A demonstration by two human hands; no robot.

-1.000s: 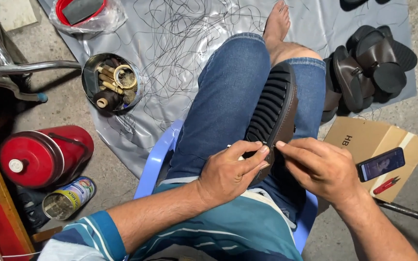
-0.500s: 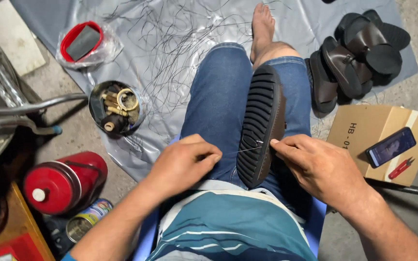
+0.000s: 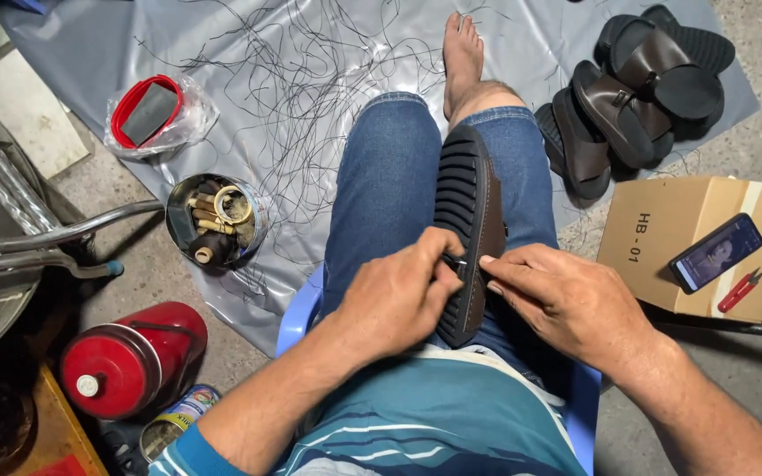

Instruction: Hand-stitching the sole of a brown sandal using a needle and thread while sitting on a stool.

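On the person's lap, between the knees, stands the dark sandal sole [image 3: 467, 220] on its edge. The left hand [image 3: 394, 295] pinches its rim; the right hand [image 3: 566, 300] pinches something small beside it. The sole may slip if the knees loosen.

Matt ribbed rubber sandal sole [image 3: 462, 203], denim jeans [image 3: 390, 185], glossy grey plastic sheet [image 3: 249, 44], cardboard box [image 3: 663, 229].
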